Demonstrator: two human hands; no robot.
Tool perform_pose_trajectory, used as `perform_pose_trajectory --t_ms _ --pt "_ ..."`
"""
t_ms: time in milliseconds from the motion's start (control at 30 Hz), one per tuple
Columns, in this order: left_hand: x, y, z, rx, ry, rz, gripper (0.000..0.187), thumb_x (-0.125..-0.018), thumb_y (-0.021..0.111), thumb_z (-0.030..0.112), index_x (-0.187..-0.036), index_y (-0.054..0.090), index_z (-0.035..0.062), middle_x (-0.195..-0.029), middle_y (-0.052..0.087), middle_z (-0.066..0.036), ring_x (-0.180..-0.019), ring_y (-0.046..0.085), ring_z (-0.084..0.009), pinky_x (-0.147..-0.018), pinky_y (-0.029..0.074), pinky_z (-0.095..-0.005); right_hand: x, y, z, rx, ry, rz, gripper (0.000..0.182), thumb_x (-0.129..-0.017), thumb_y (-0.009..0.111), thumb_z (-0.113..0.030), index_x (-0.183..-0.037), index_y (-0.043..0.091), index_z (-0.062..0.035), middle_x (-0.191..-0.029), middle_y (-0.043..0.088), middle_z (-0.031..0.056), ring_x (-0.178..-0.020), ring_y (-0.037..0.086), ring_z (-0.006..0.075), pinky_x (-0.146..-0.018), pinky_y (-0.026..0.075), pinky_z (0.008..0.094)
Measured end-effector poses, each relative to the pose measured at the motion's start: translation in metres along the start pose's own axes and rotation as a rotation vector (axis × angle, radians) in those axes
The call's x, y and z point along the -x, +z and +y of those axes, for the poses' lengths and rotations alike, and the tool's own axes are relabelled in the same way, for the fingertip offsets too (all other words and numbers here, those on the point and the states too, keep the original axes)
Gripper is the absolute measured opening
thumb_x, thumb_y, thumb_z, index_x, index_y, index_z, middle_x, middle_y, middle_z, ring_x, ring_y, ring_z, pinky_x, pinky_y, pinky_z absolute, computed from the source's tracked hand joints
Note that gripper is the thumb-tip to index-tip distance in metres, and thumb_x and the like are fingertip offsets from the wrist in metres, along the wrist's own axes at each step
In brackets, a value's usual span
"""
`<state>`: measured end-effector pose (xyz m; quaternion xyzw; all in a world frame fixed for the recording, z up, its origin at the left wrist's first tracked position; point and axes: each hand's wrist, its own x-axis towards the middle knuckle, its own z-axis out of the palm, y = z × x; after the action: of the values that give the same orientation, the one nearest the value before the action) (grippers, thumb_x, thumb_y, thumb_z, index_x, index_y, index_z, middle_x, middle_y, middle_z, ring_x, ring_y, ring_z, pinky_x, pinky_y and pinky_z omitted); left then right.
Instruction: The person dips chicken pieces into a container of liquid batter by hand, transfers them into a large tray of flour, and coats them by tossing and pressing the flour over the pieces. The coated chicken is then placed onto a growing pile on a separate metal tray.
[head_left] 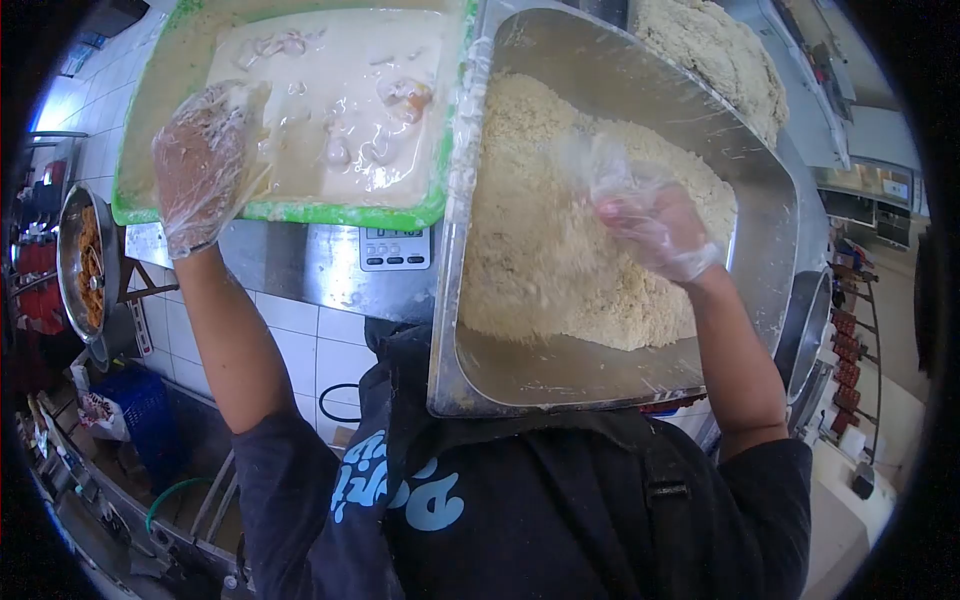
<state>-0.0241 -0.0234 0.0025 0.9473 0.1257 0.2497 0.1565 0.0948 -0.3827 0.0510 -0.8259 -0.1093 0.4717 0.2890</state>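
A thin clear plastic glove covers my left hand [207,160], which is over the left side of a green tub [400,217]. Pale, milky batter [310,110] with several pieces of meat in it fills the tub. My left hand's fingers are curled, and what they hold, if anything, is hidden. To the right, a deep metal tray [560,385] contains crumbly flour [640,310]. My right hand [655,215], also gloved, is above the flour, its fingertips smeared by motion. Blurred flour shows in the air left of it.
A digital scale [395,250] sits below the green tub on the metal table [290,262]. More crumbly flour [715,60] is heaped at the top right. At the far left are a round pan [73,262] with orange-brown food and a blue basket [155,425].
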Motion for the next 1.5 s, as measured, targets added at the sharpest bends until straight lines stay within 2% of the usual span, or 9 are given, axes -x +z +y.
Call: perform_pose_trajectory --t_ms 133,267,533,600,767,867,1033,1233,1500 --pt "-0.002 0.000 0.002 -0.005 -0.007 -0.026 0.025 -0.070 0.057 0.016 -0.087 0.056 -0.0013 -0.082 0.059 -0.016 -0.074 0.056 -0.0296 -0.066 0.044 -0.0342 -0.015 0.025 0.014 1.217 -0.685 0.210 0.039 -0.083 0.038 -0.034 -0.113 0.045 -0.0096 -0.114 0.045 0.0141 -0.101 0.046 0.0223 -0.093 0.030 0.0369" --pt "0.000 0.000 -0.005 -0.079 0.101 -0.008 0.025 -0.070 0.057 0.016 -0.087 0.056 -0.0015 -0.082 0.059 -0.015 -0.074 0.056 -0.0284 -0.066 0.044 -0.0335 0.007 0.033 0.041 1.027 -0.875 0.320 0.051 -0.077 0.048 -0.027 -0.124 0.032 -0.0189 -0.120 0.040 0.0061 -0.110 0.039 0.0209 -0.091 0.032 0.0363" --pt "0.001 0.001 0.000 0.018 -0.016 -0.020 0.026 -0.070 0.057 0.017 -0.089 0.056 -0.0011 -0.081 0.059 -0.015 -0.073 0.057 -0.0258 -0.067 0.044 -0.0327 -0.009 0.010 -0.002 0.977 -0.239 -0.016 0.049 -0.079 0.044 -0.031 -0.123 0.032 -0.0149 -0.122 0.037 0.0109 -0.108 0.039 0.0260 -0.091 0.029 0.0386" --pt "0.002 -0.001 -0.001 0.091 -0.030 -0.045 0.026 -0.070 0.057 0.017 -0.089 0.056 -0.0010 -0.081 0.059 -0.015 -0.073 0.057 -0.0260 -0.067 0.044 -0.0329 -0.054 0.061 0.021 1.046 -0.753 0.519 0.039 -0.079 0.041 -0.032 -0.110 0.045 -0.0083 -0.101 0.051 0.0125 -0.089 0.049 0.0236 -0.081 0.036 0.0400" --pt "0.003 0.001 -0.010 -0.143 0.086 -0.073 0.026 -0.070 0.058 0.017 -0.090 0.057 0.0006 -0.084 0.058 -0.015 -0.075 0.056 -0.0270 -0.069 0.043 -0.0332 -0.068 0.079 0.003 0.924 -0.839 0.446 0.072 -0.074 0.038 -0.054 -0.124 0.026 -0.0027 -0.125 0.030 0.0179 -0.115 0.030 0.0296 -0.095 0.022 0.0391" --pt "0.004 0.000 -0.013 -0.086 0.083 -0.068 0.026 -0.070 0.058 0.018 -0.090 0.057 0.0011 -0.086 0.058 -0.015 -0.077 0.055 -0.0280 -0.070 0.042 -0.0340 -0.062 0.052 -0.008 0.868 -0.456 0.259 0.065 -0.076 0.036 -0.055 -0.114 0.041 -0.0024 -0.089 0.052 0.0187 -0.082 0.050 0.0274 -0.072 0.042 0.0386" --pt "0.004 0.003 -0.014 -0.021 0.046 -0.034 0.026 -0.070 0.057 0.017 -0.090 0.056 -0.0001 -0.087 0.058 -0.016 -0.078 0.055 -0.0286 -0.070 0.042 -0.0344 -0.106 -0.002 -0.046 0.570 0.014 -0.785 0.068 -0.072 0.041 -0.059 -0.113 0.045 -0.0052 -0.115 0.043 0.0204 -0.107 0.041 0.0292 -0.090 0.031 0.0372" --pt "0.000 0.003 -0.006 0.033 0.023 -0.040 0.025 -0.071 0.056 0.019 -0.087 0.057 -0.0010 -0.083 0.059 -0.016 -0.075 0.056 -0.0277 -0.069 0.043 -0.0333 -0.075 0.028 -0.037 1.149 -0.222 -0.599 0.050 -0.065 0.061 -0.032 -0.106 0.051 -0.0029 -0.100 0.052 0.0189 -0.093 0.050 0.0273 -0.079 0.039 0.0360" --pt "-0.002 -0.005 0.006 0.034 -0.044 -0.057 0.028 -0.071 0.058 0.020 -0.088 0.057 -0.0021 -0.082 0.059 -0.015 -0.071 0.057 -0.0239 -0.066 0.043 -0.0320 -0.059 0.011 -0.026 0.677 -0.406 -0.451 0.042 -0.062 0.063 -0.026 -0.096 0.056 -0.0033 -0.092 0.055 0.0179 -0.082 0.054 0.0255 -0.069 0.043 0.0339"
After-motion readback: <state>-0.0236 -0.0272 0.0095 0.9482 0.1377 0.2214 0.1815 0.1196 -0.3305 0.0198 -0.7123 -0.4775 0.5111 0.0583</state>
